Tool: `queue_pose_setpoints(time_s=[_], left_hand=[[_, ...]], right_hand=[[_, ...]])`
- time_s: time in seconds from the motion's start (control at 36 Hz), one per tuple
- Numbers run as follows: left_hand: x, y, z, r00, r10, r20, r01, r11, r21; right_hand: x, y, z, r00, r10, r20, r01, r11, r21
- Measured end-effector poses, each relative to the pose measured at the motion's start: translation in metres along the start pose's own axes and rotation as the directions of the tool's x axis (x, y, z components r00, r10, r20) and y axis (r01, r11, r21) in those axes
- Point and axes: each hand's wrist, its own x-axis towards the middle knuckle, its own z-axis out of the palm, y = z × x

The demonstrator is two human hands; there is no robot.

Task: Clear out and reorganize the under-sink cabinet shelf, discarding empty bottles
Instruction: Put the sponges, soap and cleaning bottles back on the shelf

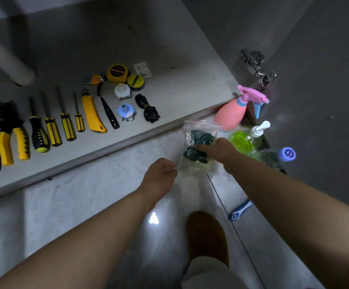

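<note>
On the shelf [169,49], tools [66,124] already lined up; right hand [215,150] grips the zip bag [198,132] just off its edge, left hand [161,174] pinching a corner; pink spray bottle [230,113] and green pump bottle [242,140] look unsorted.

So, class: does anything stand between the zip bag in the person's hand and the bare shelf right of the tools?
Nothing visible does. The right hand grips the zip bag just before the shelf edge, with bare shelf beyond. The pink spray bottle stands off to the right, the black bundle to the left.
</note>
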Motion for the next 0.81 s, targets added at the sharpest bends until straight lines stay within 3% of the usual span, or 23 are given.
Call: queue_pose_setpoints(time_s=[0.14, 0.25, 0.33, 0.42, 0.56, 0.67, 0.75, 0.81], left_hand=[[-0.005, -0.007, -0.009, 0.999, -0.053, -0.005, 0.052, 0.992, -0.118], [-0.010, -0.013, -0.020, 0.995, -0.091, 0.048, 0.098, 0.978, -0.186], [-0.021, -0.016, -0.029, 0.980, -0.158, 0.123, 0.184, 0.952, -0.245], [-0.041, -0.010, -0.042, 0.974, -0.153, 0.167, 0.199, 0.930, -0.309], [-0.095, 0.029, -0.082, 0.960, 0.043, 0.275, 0.107, 0.856, -0.506], [-0.142, 0.082, -0.115, 0.934, 0.228, 0.276, 0.001, 0.768, -0.640], [-0.182, 0.127, -0.134, 0.922, 0.320, 0.216, -0.095, 0.730, -0.676], [-0.209, 0.155, -0.141, 0.918, 0.361, 0.164, -0.156, 0.710, -0.687]], right_hand=[[-0.011, 0.011, 0.017, 0.993, 0.001, 0.121, -0.007, 0.999, 0.049], [-0.031, 0.019, 0.037, 0.978, -0.055, 0.200, 0.065, 0.997, -0.043], [-0.055, 0.018, 0.043, 0.928, -0.089, 0.363, 0.050, 0.992, 0.115], [-0.085, 0.001, 0.035, 0.815, -0.151, 0.559, -0.029, 0.953, 0.300], [-0.131, -0.058, -0.008, 0.692, -0.248, 0.678, -0.240, 0.807, 0.540], [-0.181, -0.128, -0.050, 0.582, -0.413, 0.700, -0.230, 0.743, 0.629], [-0.224, -0.173, -0.077, 0.601, -0.477, 0.641, -0.108, 0.746, 0.657], [-0.251, -0.195, -0.092, 0.688, -0.507, 0.520, 0.045, 0.744, 0.666]])
